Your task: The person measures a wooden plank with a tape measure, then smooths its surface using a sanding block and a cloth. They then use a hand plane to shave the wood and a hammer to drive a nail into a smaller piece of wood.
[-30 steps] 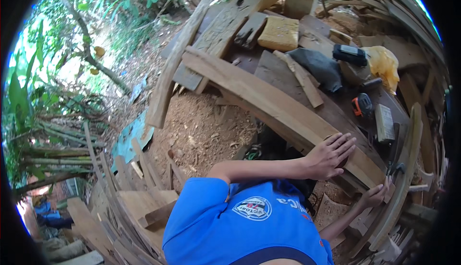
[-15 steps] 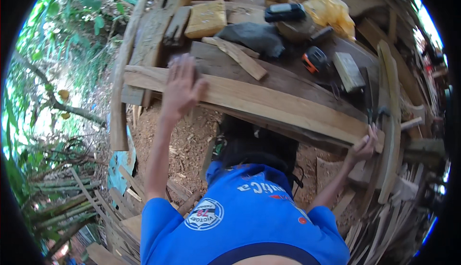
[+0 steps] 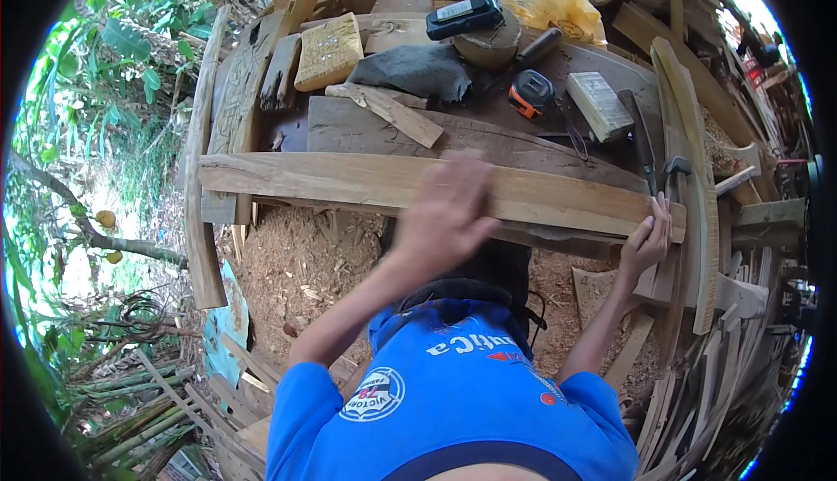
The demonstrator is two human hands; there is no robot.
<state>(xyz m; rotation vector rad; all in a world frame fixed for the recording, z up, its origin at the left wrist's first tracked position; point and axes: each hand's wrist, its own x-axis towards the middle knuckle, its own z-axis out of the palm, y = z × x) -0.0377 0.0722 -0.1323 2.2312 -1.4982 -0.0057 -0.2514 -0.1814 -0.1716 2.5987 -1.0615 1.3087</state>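
A long pale plank [image 3: 305, 174] lies across the cluttered wooden bench. Over its middle, my left hand [image 3: 443, 206] is blurred by motion; whether it holds anything is unclear. My right hand [image 3: 649, 230] grips the plank's right end. Behind the plank are a darker board [image 3: 523, 141], a short wood strip [image 3: 392, 111], an orange-black tape measure [image 3: 530, 93], a pale rectangular block [image 3: 600, 105] and a dark-handled tool [image 3: 641, 137].
Dark grey cloth [image 3: 405, 71], a yellow block [image 3: 327, 50], a black device [image 3: 464, 17] and a yellow plastic bag [image 3: 554, 6] sit farther back. Upright boards [image 3: 693, 185] border the right. Sawdust [image 3: 301, 246] covers the ground below; foliage [image 3: 131, 45] fills the left.
My left hand went from near the right end out to the plank's left part, then back to its middle. My right hand stays at the right end. The view has turned.
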